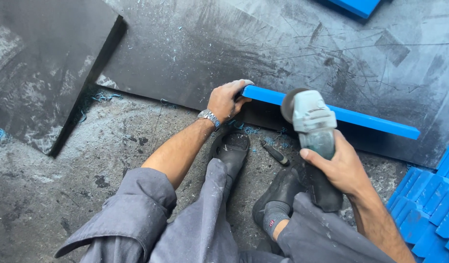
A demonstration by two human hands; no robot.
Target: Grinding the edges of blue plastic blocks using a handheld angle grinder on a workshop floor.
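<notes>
Here the left hand (226, 100) clamps one end of the long flat blue plastic strip (331, 112) lying on the dark scratched board (283, 44), while the right hand (339, 168), wrapped tight around the grey angle grinder (309, 119), grinds the strip's edge, and steady pressure along it seems called for next.

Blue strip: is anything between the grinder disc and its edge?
Nothing visible. The grinder, in the right hand, has its disc at the blue strip near the middle. The left hand grips the strip's left end, clear of the disc. A small tool lies on the floor below.
</notes>
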